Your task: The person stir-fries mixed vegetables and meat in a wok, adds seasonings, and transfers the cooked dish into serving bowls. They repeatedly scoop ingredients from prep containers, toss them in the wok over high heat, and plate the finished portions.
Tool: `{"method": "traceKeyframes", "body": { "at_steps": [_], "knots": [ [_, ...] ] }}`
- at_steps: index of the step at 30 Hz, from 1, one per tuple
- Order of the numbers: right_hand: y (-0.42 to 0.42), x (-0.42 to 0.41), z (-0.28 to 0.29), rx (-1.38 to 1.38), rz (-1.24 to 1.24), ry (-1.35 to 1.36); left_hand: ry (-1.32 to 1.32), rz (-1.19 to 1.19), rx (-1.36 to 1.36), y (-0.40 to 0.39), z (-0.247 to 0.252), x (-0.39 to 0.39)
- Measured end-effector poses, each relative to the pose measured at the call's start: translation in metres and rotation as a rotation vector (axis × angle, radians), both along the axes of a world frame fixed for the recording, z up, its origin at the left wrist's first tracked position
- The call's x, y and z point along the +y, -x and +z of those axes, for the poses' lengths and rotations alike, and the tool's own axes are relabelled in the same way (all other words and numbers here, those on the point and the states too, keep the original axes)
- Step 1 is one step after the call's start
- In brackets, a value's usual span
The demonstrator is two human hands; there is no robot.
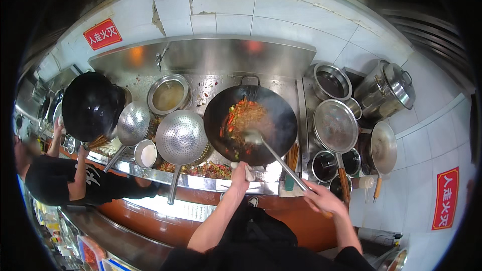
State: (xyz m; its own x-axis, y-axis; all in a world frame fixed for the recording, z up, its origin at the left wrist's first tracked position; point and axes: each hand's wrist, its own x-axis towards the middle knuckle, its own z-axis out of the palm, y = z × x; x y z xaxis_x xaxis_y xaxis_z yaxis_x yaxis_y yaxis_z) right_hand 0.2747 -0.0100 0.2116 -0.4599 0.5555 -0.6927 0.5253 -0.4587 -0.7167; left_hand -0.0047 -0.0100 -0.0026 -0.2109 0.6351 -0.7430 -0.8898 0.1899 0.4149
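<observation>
A black wok (280, 120) stands before me on the steel range, steam rising from it. Inside lies a mix of red and green chilli pieces and brownish food (250, 114). My left hand (240, 175) is closed around a pale cloth (249, 173) at the wok's near rim; the grip beneath the cloth is hidden. My right hand (320, 197) holds the long handle of a steel ladle (278, 158), whose bowl rests in the food. Just left of the wok, a perforated steel strainer (180, 137) lies with its handle towards me.
At left, a co-worker in black (56, 180) holds a bamboo brush (98, 142) by a tilted black wok (90, 105). A pot of liquid (168, 96) stands behind the strainers. On the right are a fine-mesh strainer (335, 126), a lidded stockpot (380, 86) and a pan (383, 148).
</observation>
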Motion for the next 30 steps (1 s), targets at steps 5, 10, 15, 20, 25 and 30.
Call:
{"method": "traceKeyframes", "body": {
  "at_steps": [5,10,15,20,25,30],
  "knots": [
    [-0.016,-0.019,0.026,-0.156,0.177,0.018,0.021,-0.004,-0.01,-0.012,0.019,0.0],
    [0.045,-0.017,-0.077,-0.21,-0.028,-0.131,-0.146,-0.066,-0.029,0.007,-0.025,0.003],
    [0.072,-0.025,-0.096,-0.277,-0.075,-0.442,-0.061,-0.035,-0.048,-0.007,-0.027,-0.082],
    [0.062,-0.045,-0.055,-0.194,-0.206,-0.18,-0.103,0.041,-0.039,-0.002,0.012,-0.012],
    [0.02,-0.036,0.051,-0.139,-0.019,0.069,0.014,0.085,-0.109,0.006,0.038,-0.027],
    [0.024,-0.033,0.034,-0.217,0.071,0.045,-0.015,-0.001,-0.062,0.002,0.014,-0.008]
  ]
}}
